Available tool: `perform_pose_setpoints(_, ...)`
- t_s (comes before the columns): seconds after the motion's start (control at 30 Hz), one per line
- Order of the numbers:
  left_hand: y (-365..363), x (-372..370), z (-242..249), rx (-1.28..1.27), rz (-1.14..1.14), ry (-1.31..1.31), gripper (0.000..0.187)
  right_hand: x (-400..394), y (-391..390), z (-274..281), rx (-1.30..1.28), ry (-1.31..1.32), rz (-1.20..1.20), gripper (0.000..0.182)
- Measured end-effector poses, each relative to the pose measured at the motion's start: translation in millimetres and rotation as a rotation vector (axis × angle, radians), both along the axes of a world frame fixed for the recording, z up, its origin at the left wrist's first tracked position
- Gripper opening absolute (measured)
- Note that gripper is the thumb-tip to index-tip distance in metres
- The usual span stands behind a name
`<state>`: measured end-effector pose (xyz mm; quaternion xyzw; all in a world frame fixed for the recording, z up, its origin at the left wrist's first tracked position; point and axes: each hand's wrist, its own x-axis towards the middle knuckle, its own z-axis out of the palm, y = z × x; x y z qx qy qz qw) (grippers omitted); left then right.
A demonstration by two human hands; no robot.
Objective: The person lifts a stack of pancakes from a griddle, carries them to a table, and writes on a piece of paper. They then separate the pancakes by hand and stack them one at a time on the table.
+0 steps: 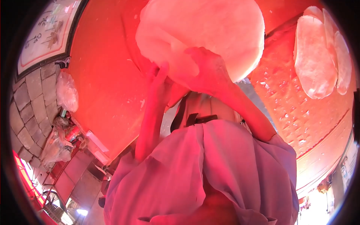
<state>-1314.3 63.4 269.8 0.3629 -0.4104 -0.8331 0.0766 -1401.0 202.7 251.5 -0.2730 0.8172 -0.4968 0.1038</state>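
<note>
Strong red cast; white glare lower right; fisheye bending, edges black.

Round sheet (pixel 210 26) pale pink; tabletop (pixel 101 86) orange-red; shirt (pixel 168 176) mauve-pink; bricks (pixel 33 82) grey; framed panel (pixel 48 33) white, black-edged.

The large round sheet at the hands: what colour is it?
The round sheet looks pale pink, nearly white at its right edge, in the head view.

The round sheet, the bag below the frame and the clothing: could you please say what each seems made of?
Round sheet: probably dough, pale and matte, given its soft fold and uneven edge.
Bag: likely thin plastic, translucent with shiny crinkles.
Clothing: fabric, matte and draped in loose folds; the fibre is unclear.
</note>
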Motion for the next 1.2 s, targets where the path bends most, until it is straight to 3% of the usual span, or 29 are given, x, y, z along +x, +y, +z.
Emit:
perform_pose_setpoints(0.07,-3.1,-4.1,-5.6,-0.045,-0.059,0.038,0.025,7.3,-2.6,1.0,-0.004,0.121,-0.008,0.039)
perform_pose_setpoints(0.17,-7.8,-5.5,-12.5,-0.116,-0.097,0.036,0.023,-10.1,6.4,1.2,-0.045,-0.456,0.018,0.041)
perform_pose_setpoints(0.27,-4.5,-5.0,-13.3,-0.238,-0.111,-0.002,0.022,-10.4,5.8,-14.8,-0.079,-0.216,0.015,0.032)
perform_pose_setpoints(0.33,-3.1,-1.4,-15.1,-0.325,-0.123,-0.038,0.025,-1.3,-7.4,-18.6,0.202,0.009,0.072,0.024)
perform_pose_setpoints(0.43,-24.4,19.7,-38.8,-0.042,-0.112,-0.024,0.035,6.6,-18.9,-24.4,0.515,0.239,0.034,0.015)
perform_pose_setpoints(0.5,-34.7,27.2,-55.8,0.149,-0.122,-0.012,0.042,-28.1,1.8,-12.6,0.272,0.077,0.062,0.011)
perform_pose_setpoints(0.6,-29.9,32.9,-52.0,0.054,-0.089,-0.004,0.050,-87.2,60.1,39.3,-0.104,-0.253,-0.202,0.017)
perform_pose_setpoints(0.73,-27.8,29.1,-43.5,0.208,-0.124,-0.035,0.049,-123.3,230.1,54.7,-0.538,-0.247,-0.591,0.025)
perform_pose_setpoints(0.77,-28.4,28.2,-40.8,0.255,-0.136,-0.060,0.048,-114.3,266.5,68.6,-0.685,-0.380,-0.717,0.027)
perform_pose_setpoints(0.8,-30.2,28.2,-39.7,0.302,-0.146,-0.085,0.048,-101.1,270.0,91.0,-0.686,-0.222,-0.776,0.027)
perform_pose_setpoints(0.87,-32.6,30.0,-46.2,0.165,-0.155,-0.101,0.047,-84.1,328.2,75.6,-0.671,-0.240,-0.966,0.016)
perform_pose_setpoints(0.93,-33.4,30.0,-45.6,0.101,-0.176,-0.134,0.046,-50.1,421.4,37.4,-0.654,-0.254,-1.162,0.008)
perform_pose_setpoints(1.0,-36.0,27.5,-45.1,0.091,-0.194,-0.123,0.046,-8.2,529.6,-45.9,-0.606,-0.220,-1.378,0.025)
perform_pose_setpoints(1.07,-38.3,24.4,-41.7,0.082,-0.210,-0.105,0.045,36.7,530.1,-68.3,-0.656,-0.372,-1.500,0.028)
perform_pose_setpoints(1.17,-36.2,18.1,-36.0,0.029,-0.248,-0.069,0.044,61.0,488.2,-70.0,0.125,-0.430,-1.956,0.034)
perform_pose_setpoints(1.2,-33.4,13.2,-35.3,-0.005,-0.268,-0.053,0.044,59.4,467.2,-70.1,0.090,-0.248,-1.873,0.034)
